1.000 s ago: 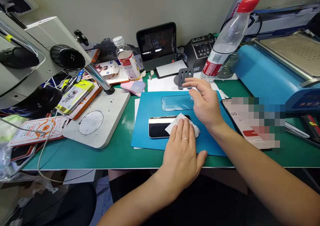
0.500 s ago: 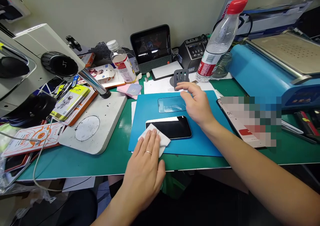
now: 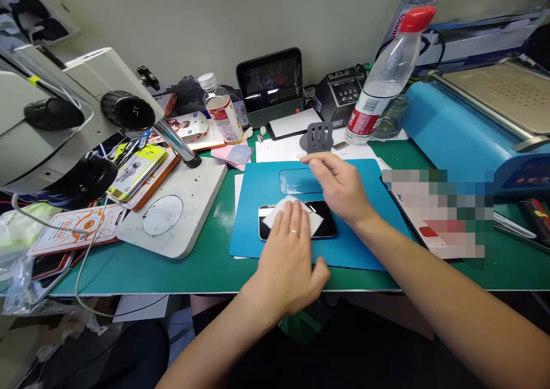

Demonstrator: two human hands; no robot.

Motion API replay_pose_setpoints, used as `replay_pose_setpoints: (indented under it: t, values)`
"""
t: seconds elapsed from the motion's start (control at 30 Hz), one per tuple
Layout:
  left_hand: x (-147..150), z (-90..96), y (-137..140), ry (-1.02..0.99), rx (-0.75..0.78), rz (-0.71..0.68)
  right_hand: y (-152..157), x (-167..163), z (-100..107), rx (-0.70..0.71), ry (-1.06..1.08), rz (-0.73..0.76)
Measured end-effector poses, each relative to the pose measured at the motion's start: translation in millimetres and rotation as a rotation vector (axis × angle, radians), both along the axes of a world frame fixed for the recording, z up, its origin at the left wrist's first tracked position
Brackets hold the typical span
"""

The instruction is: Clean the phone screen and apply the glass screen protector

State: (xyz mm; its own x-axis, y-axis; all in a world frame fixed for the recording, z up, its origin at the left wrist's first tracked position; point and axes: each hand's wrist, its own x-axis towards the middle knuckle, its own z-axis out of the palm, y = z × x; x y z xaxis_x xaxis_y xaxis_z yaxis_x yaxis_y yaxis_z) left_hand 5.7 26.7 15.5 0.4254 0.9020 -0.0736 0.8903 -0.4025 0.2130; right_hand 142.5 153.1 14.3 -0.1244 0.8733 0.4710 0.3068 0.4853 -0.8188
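A phone [image 3: 329, 227] lies on the blue mat [image 3: 247, 228], its dark screen up. My left hand [image 3: 289, 263] presses a white wipe [image 3: 315, 221] against that screen, fingers stretched flat and thumb apart. The wipe and fingers cover the phone's middle. Just beyond the phone rests a clear screen protector [image 3: 296, 181] with a dark outline. My right hand [image 3: 341, 185] hovers by the protector's right end and hides it, fingers loosely bent and nothing visible in them.
To the left stands a microscope on a white base [image 3: 201, 205], beside stacked boxes [image 3: 141, 174]. A large bottle [image 3: 378, 85], a small bottle [image 3: 223, 114] and a display [image 3: 270, 82] line the back. On the right are another phone [image 3: 412, 217] and a blue machine [image 3: 455, 131].
My left hand has slid the wipe rightward from the phone's left end onto its middle. My right hand has stayed near the protector, its fingers more bent. The whole view has shifted slightly.
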Motion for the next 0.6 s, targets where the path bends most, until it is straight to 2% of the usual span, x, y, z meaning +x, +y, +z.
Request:
replay_pose_setpoints:
  t: [0.13, 0.23, 0.43, 0.6]
  values:
    - [28, 8.5, 19, -0.027, -0.046, -0.092, 5, 5, 1, -0.01, 0.034, -0.092]
    - [29, 10.9, 18, -0.038, -0.05, -0.136, 9, 7, -3, -0.037, 0.03, -0.111]
    - [-19, 6.0, -9, -0.093, -0.018, -0.167, 9, 8, -6, -0.07, 0.054, -0.074]
    - [-58, 8.3, -1, -0.09, -0.038, -0.055, 5, 7, -5, -0.101, 0.013, 0.065]
